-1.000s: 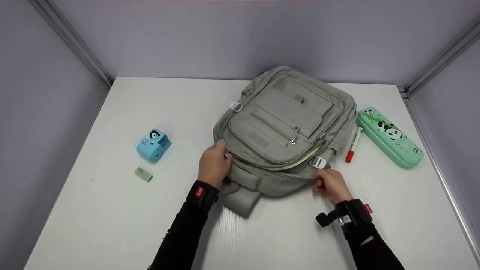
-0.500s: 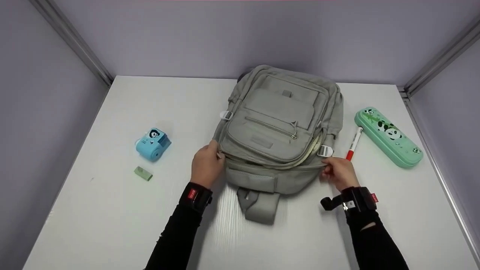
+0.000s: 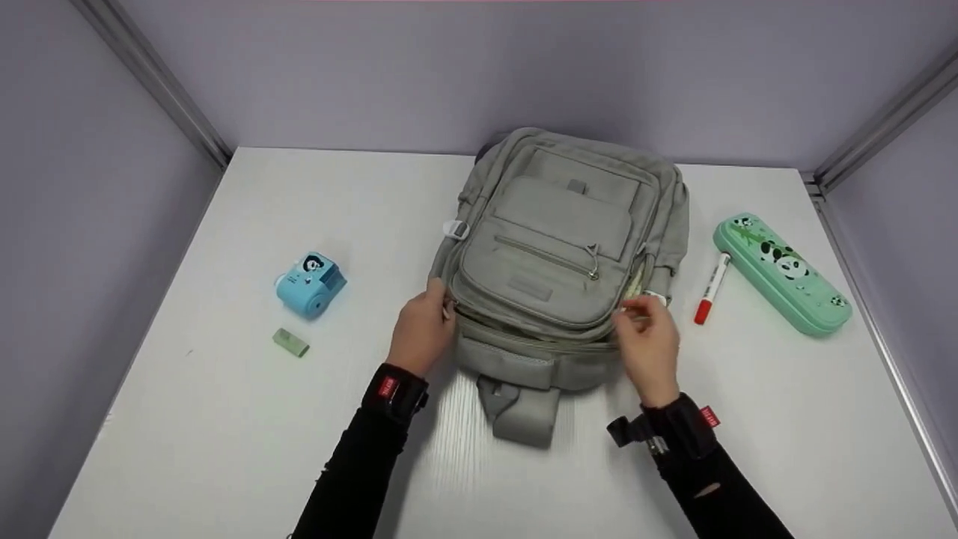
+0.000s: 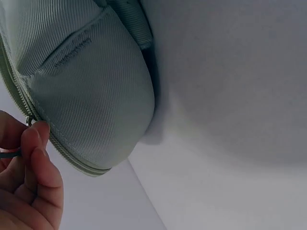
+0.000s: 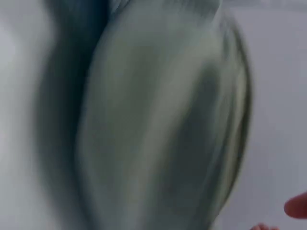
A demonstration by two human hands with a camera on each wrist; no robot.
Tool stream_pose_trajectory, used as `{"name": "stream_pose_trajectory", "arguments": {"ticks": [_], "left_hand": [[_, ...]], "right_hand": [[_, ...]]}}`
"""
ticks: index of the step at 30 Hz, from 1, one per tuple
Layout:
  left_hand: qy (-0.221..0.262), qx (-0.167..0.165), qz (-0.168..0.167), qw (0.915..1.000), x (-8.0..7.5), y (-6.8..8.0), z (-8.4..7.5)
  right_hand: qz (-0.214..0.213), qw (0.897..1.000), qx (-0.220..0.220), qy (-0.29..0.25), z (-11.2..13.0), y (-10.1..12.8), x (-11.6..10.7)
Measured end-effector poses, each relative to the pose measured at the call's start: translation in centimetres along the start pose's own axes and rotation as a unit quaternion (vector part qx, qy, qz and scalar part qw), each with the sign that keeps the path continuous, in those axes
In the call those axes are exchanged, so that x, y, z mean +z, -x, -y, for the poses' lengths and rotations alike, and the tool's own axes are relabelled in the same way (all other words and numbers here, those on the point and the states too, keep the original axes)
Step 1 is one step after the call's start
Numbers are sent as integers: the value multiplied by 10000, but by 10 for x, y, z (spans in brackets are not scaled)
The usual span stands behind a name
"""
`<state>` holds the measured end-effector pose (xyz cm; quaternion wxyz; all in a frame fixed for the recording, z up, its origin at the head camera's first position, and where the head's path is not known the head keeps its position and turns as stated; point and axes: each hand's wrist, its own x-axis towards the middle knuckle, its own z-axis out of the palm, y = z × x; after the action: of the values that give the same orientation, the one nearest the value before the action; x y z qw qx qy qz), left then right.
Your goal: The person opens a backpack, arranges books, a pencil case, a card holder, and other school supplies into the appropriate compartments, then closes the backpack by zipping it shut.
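Here, in the head view, a grey backpack lies flat in the middle of a white table, front pockets up, its grab handle towards the person. The left hand grips the bag's near left edge, fingers curled at the zip line. The right hand sits at the near right edge, fingertips drawn together in a pinch at the zip; what exactly it pinches is too small to tell. A blue toy camera and a green eraser lie well apart to the left of the bag. A red marker lies just beside the bag on the right, with a green panda case beyond it. In the left wrist view, thumb and fingers close on a thin pull right at the zip track that runs round the bag's ribbed pocket. The right wrist view is blurred: only grey fabric fills it, with fingertips at the lower right corner, and the grip cannot be judged there.
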<state>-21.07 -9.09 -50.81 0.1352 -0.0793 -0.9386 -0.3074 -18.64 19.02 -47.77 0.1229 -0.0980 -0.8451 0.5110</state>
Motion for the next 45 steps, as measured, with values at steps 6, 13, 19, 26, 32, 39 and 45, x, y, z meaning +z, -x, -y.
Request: {"name": "stream_pose_trajectory", "arguments": {"ticks": [6, 13, 19, 26, 32, 39, 45], "left_hand": [[-18, -108, 32, 9999, -1, 3, -3], [-220, -51, 21, 9997, 1, 6, -1], [-365, 194, -222, 9989, 6, 7, 0], [-383, 302, -516, 9975, 6, 6, 5], [-472, 274, -465, 9974, 5, 4, 10], [-529, 371, -396, 9971, 2, -7, 10], [-750, 560, -217, 9954, -3, -28, 11]], "right_hand": [[1755, 9688, -1405, 1042, 35, 40, 51], [2041, 9353, -1743, 2307, 40, 59, 84], [1999, 9340, -1661, 2453, 37, 58, 87], [2308, 9310, -1813, 2170, 29, 51, 76], [2732, 9143, -2421, 1756, 14, 41, 59], [3208, 9012, -2425, 1615, 6, 38, 43], [3367, 8848, -2880, 1446, 6, 43, 34]]}}
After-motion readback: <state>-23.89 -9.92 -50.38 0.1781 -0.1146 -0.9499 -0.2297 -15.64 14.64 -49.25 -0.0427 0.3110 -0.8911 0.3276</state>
